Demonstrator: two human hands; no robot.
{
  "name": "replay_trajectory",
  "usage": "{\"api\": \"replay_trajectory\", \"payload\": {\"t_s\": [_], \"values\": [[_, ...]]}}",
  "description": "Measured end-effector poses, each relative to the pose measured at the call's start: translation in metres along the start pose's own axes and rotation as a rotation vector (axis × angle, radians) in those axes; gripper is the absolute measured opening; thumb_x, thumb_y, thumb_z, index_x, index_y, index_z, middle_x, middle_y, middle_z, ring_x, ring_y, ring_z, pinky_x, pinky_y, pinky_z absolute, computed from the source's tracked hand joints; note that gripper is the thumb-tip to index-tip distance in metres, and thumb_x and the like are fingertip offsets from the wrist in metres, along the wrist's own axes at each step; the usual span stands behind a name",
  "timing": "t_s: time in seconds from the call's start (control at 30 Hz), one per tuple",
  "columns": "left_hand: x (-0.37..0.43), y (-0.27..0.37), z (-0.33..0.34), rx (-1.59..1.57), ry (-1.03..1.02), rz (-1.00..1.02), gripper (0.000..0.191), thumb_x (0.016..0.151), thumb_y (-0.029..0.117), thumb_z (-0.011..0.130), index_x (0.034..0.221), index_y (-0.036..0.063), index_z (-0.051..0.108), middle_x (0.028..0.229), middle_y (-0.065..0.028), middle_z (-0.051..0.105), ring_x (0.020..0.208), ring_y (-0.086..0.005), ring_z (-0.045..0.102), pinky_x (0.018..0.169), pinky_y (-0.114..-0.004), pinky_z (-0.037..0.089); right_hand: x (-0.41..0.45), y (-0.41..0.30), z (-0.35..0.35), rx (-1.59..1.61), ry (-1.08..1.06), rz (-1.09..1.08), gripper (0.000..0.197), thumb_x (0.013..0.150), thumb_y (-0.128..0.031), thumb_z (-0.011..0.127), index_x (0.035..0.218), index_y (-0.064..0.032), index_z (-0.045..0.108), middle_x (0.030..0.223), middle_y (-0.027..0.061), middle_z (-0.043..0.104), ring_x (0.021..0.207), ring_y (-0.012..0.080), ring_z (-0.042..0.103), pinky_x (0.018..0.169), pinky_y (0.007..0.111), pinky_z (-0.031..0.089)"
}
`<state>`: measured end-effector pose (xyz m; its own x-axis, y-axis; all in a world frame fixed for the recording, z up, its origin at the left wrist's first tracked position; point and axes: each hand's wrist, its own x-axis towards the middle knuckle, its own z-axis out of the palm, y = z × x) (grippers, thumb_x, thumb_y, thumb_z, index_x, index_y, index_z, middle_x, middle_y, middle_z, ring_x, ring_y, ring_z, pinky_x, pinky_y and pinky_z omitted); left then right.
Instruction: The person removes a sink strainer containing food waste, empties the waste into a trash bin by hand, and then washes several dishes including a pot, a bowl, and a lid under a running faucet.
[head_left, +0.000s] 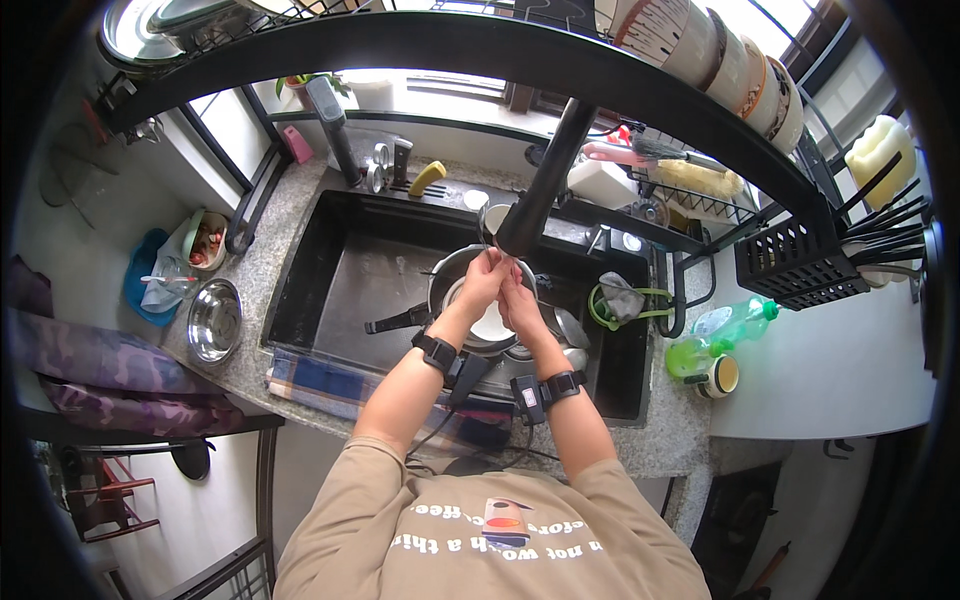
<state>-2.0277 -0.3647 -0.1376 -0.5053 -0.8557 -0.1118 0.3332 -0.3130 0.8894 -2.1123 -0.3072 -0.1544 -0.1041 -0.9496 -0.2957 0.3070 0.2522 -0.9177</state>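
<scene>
My left hand (483, 281) and my right hand (517, 300) meet under the black faucet (536, 202), above the black sink (330, 277). Fingers of both hands touch one another, and whether anything lies between them cannot be told. Below them a metal pot (436, 281) with a long black handle (397, 320) stands in the basin, with a white bowl (491, 326) in it. Metal ladles or spoons (571, 328) lie to the right of the pot. Behind my hands are a light-coloured cup (495, 217) and a metal utensil near it.
A steel bowl (215, 321) stands on the left counter. At the sink's right, a green strainer (600, 307) holds a grey cloth (621, 297). Green plastic bottles (731, 319) and a mug (718, 376) stand farther right. A black rack beam (420, 45) spans overhead. Knives (401, 159) stand behind the sink.
</scene>
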Motion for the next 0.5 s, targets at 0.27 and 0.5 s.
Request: {"api": "replay_trajectory", "payload": {"t_s": [0.27,0.5], "values": [[0.009,-0.006,-0.014,-0.182,-0.022,0.037,0.007,0.085,0.007,0.043,0.091,0.0059,0.047,0.076,-0.0031,0.052,0.074,-0.0146,0.053,0.068,-0.027,0.044,-0.016,-0.005,-0.01,0.34,-0.26,0.079,0.025,0.084,-0.015,0.047,0.108,-0.0079,0.042,0.068,-0.002,0.04,0.051,0.0055,0.035,0.045,0.018,0.028],[0.002,-0.012,-0.017,-0.312,-0.081,-0.013,0.008,0.084,0.009,0.048,0.091,0.0065,0.048,0.084,-0.0052,0.054,0.084,-0.0183,0.055,0.074,-0.031,0.045,-0.014,-0.002,-0.031,0.282,-0.044,0.111,0.042,0.076,-0.003,0.055,0.114,-0.0012,0.037,0.075,0.0052,0.051,0.06,0.0105,0.05,0.054,0.022,0.042]]}}
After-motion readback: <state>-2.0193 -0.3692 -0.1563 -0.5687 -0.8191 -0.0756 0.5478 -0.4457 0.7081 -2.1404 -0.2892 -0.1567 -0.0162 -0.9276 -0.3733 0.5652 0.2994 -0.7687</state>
